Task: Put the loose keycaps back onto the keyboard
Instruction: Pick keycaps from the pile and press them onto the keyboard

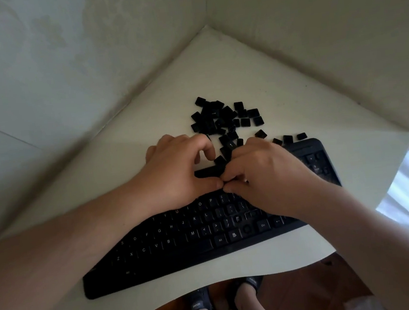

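Head view, desk: I look down on a pale corner desk [252, 73] with a black keyboard [184, 259] lying slantwise across it.
Head view, keycaps: a heap of loose keycaps [222, 119] sits just behind the keyboard's far edge, and a few strays [287, 139] lie near its right corner.
Head view, left hand: my left hand [175, 173] rests over the upper rows, fingers curled, thumb tip meeting the other hand's fingertips; I cannot tell whether it has a cap pinched.
Head view, right hand: my right hand [266, 173] is bunched, fingertips pressed together at the same spot on the top rows; anything between them is hidden.
Head view, progress: the letter rows look filled; gaps show near the right-hand cluster, so I judge plenty is left.
Handling: the caps look small, light, stiff and smooth plastic, likely to slip or flip over.
Where to hold: I would pinch one by two opposite side walls, legend up, seat it squarely over its socket, then press straight down on top.
Risk: a tilted cap may jam or strain its stem.
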The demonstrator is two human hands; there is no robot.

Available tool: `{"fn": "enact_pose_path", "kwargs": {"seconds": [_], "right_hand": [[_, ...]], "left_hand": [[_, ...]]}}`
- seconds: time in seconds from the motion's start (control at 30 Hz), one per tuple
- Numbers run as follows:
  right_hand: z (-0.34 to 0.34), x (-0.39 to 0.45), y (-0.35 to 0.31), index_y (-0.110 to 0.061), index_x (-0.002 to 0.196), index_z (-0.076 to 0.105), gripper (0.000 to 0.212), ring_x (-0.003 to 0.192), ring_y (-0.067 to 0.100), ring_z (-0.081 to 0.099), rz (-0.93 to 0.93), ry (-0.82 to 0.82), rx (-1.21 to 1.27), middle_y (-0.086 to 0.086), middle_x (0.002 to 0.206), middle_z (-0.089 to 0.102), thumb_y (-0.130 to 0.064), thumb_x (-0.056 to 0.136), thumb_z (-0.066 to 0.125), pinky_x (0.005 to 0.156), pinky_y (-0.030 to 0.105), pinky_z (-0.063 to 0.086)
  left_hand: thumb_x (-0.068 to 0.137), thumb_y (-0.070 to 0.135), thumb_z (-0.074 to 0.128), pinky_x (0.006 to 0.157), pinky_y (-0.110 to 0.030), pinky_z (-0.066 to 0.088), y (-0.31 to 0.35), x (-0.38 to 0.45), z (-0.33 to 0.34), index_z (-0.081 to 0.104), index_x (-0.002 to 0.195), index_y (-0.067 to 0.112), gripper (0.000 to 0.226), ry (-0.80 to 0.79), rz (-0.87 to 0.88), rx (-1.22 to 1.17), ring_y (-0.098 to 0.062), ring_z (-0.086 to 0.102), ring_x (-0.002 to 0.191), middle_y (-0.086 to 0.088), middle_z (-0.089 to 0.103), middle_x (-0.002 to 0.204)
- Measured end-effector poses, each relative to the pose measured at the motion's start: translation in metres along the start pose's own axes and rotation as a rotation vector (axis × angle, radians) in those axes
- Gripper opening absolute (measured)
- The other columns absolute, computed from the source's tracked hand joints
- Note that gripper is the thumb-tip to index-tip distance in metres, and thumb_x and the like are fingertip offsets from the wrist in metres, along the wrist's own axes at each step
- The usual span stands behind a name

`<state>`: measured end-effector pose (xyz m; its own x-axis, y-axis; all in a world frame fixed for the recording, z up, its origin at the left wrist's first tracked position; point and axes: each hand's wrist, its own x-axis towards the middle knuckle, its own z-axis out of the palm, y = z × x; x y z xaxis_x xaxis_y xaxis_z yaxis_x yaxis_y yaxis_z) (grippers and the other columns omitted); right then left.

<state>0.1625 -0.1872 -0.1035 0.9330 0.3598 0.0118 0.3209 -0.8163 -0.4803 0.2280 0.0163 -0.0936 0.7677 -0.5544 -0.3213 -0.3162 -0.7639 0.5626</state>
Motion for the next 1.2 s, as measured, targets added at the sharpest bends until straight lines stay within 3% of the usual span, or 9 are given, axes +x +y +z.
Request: {"fn": "enact_pose_path", "kwargs": {"seconds": [0.43,0.77,0.97,1.13,1.2], "right_hand": [[0.003,-0.001,-0.001,-0.027,0.082,0.08,0.005,0.073,0.008,0.049,0.049,-0.002,0.028,-0.014,0.07,0.061,-0.027,0.081,0.084,0.066,0.039,0.055],[-0.006,0.003,-0.003,-0.027,0.078,0.081,0.007,0.07,-0.003,0.051,0.085,-0.054,0.104,-0.018,0.069,0.065,-0.024,0.079,0.086,0.068,0.014,0.047],[-0.008,0.006,-0.002,-0.029,0.079,0.081,0.007,0.074,-0.007,0.044,0.104,-0.091,0.08,-0.022,0.066,0.059,-0.023,0.08,0.085,0.072,0.023,0.049],[-0.007,0.004,-0.001,-0.029,0.077,0.08,0.01,0.072,-0.009,0.044,0.093,-0.091,0.106,-0.024,0.067,0.058,-0.02,0.078,0.086,0.07,0.01,0.04],[-0.005,0.005,0.0,-0.029,0.077,0.08,0.011,0.071,-0.002,0.041,0.068,-0.09,0.074,-0.021,0.066,0.06,-0.019,0.077,0.085,0.068,0.019,0.046]], "left_hand": [[0.075,0.063,0.079,0.09,-0.035,0.027,0.003,0.002,-0.001,0.046,0.103,0.05,0.046,-0.01,-0.01,-0.006,-0.012,0.041,0.107,0.018,0.049,0.099],[0.073,0.067,0.078,0.089,-0.036,0.029,0.003,0.002,-0.002,0.044,0.105,0.051,0.049,-0.036,-0.017,0.018,-0.012,0.041,0.107,0.019,0.049,0.098],[0.073,0.066,0.079,0.091,-0.036,0.029,0.005,0.004,-0.003,0.045,0.105,0.05,0.049,-0.035,-0.02,0.014,-0.013,0.042,0.107,0.018,0.049,0.098],[0.077,0.064,0.078,0.092,-0.035,0.026,0.006,0.005,-0.002,0.043,0.106,0.051,0.048,-0.052,-0.001,0.06,-0.013,0.038,0.108,0.021,0.046,0.098],[0.077,0.065,0.077,0.092,-0.034,0.024,0.007,0.005,-0.002,0.04,0.106,0.052,0.049,-0.052,0.007,0.087,-0.012,0.036,0.108,0.023,0.043,0.097]]}}
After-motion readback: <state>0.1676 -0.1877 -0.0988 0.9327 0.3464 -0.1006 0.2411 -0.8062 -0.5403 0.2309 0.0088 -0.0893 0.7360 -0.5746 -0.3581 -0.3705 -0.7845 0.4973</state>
